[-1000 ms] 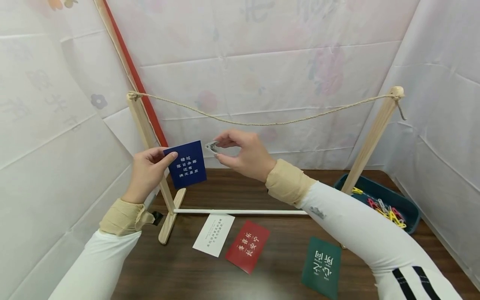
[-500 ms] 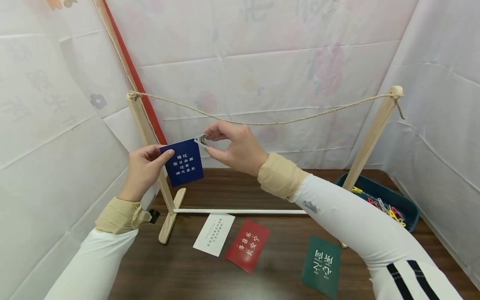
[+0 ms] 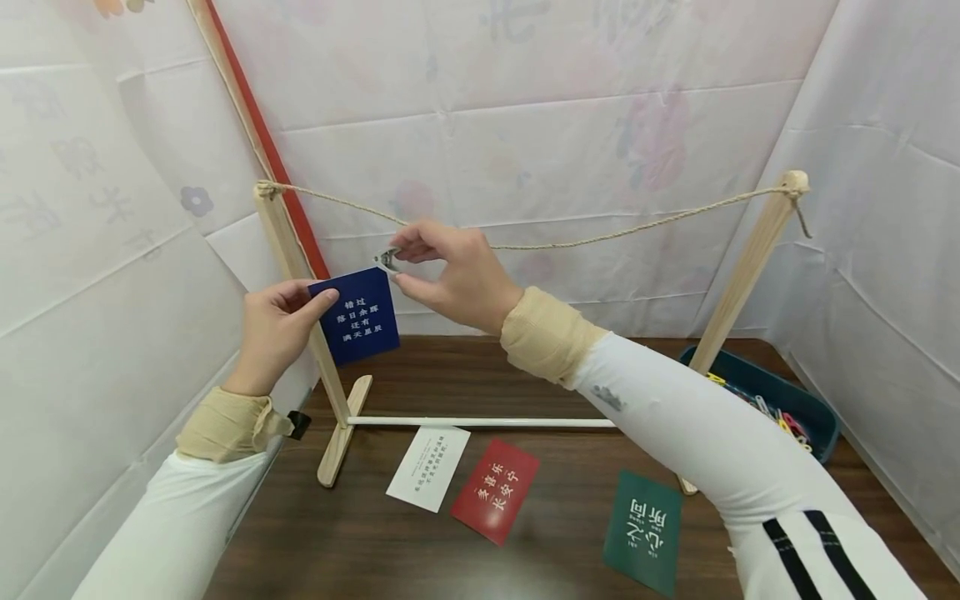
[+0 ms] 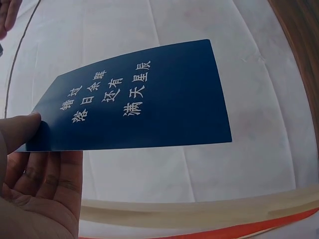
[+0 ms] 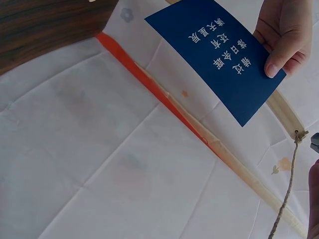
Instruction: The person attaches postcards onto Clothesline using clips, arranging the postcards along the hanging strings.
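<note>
My left hand (image 3: 273,333) pinches a dark blue card (image 3: 358,321) with white characters by its left edge, thumb in front. In the left wrist view the blue card (image 4: 164,99) lies tilted across my thumb and fingers. My right hand (image 3: 465,279) pinches a small grey clothes peg (image 3: 387,260) between thumb and fingers. The peg appears beside the card's top right corner in the head view; the right wrist view shows the peg (image 5: 315,142) apart from the card. Just behind my right hand runs a twine line (image 3: 600,242), partly hidden by it.
Wooden posts (image 3: 288,242) (image 3: 746,275) hold the twine, joined below by a white rod (image 3: 480,422). White (image 3: 429,468), red (image 3: 497,492) and green (image 3: 642,533) cards lie on the brown table (image 3: 360,550). A dark green tray (image 3: 825,425) with coloured pegs stands at right.
Both hands have moved left and upward with the card and the peg. My right hand has risen to the twine's height in the head view. The cards on the table stay put.
</note>
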Demonstrator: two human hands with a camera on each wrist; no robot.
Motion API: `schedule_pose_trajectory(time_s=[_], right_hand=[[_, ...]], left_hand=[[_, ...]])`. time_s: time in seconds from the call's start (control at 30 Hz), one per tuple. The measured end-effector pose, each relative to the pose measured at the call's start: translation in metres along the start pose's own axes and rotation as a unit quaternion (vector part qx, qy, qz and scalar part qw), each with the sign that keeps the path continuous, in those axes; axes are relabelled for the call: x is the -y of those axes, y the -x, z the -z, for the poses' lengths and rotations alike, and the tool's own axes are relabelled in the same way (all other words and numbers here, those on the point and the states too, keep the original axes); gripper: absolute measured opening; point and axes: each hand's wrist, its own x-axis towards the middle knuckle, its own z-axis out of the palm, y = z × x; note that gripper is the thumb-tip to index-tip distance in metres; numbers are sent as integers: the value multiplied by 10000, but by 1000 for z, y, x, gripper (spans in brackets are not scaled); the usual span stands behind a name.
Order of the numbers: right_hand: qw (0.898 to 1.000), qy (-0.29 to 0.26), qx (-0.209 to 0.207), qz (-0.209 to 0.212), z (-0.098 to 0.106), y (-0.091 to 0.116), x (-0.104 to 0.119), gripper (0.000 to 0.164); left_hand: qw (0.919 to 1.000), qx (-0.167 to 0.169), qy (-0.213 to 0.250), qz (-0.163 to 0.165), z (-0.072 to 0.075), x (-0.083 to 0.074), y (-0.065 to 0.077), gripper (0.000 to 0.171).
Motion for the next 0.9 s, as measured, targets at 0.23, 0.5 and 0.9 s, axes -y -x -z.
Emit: schedule_pose_trajectory(time_s=[0.23,0.5,0.9], right_hand=[[10000,1,8,-93,1,-10,3,26],[9996,-75,-47,-281,0,-20,1,25],[9994,-10,-61,-353,-3,-37,0,23]], left_hand=[[10000,-25,-84,-35,5,-3,-6,22],[10000,-12,-67,-30,10,-10,-11,22],[10000,20,-5,0,17,-11,-19,22]])
